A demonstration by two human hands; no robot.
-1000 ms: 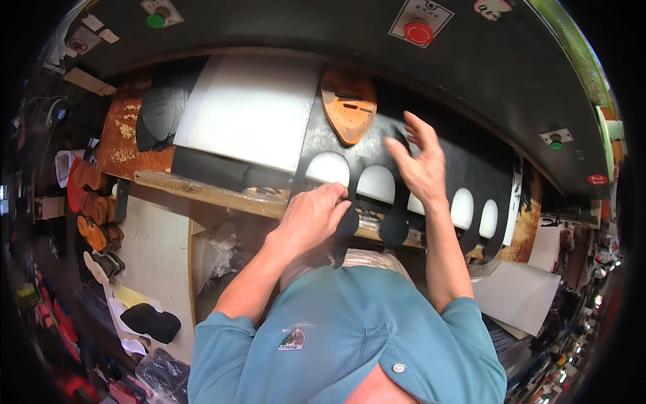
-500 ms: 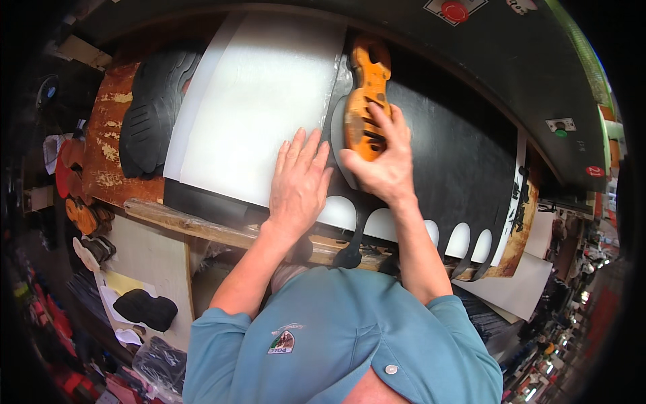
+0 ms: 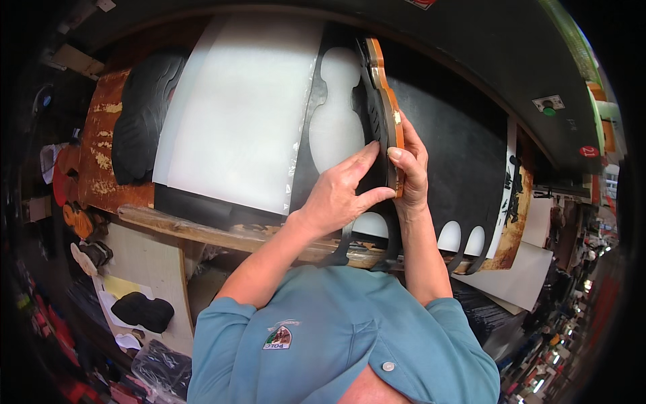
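An orange sole-shaped cutting die (image 3: 381, 74) stands tilted on its side, its black blade face turned to the left. My right hand (image 3: 415, 172) is closed round its lower right side, thumb over the near edge. Against the blade face, my left hand (image 3: 342, 192) lays its stretched fingers, with the thumb pointing toward the die's lower end. Whether a cut piece sits inside the die, I cannot tell. Beneath is a black sheet (image 3: 457, 128), where a sole-shaped cutout (image 3: 338, 131) shows pale board left of the die. Rounded cutouts (image 3: 449, 237) line its near edge.
A white sheet (image 3: 235, 114) covers the left of the bench. Dark sole-shaped pieces (image 3: 145, 118) lie beyond it on worn brown wood (image 3: 97, 158). A dark machine beam with a green button (image 3: 548, 106) crosses the far right side. A wooden rail (image 3: 182, 229) edges the bench.
The die has been lifted from lying flat and tipped onto its side, uncovering the sole-shaped cutout. My left hand has moved right from the white sheet onto the die's blade face.
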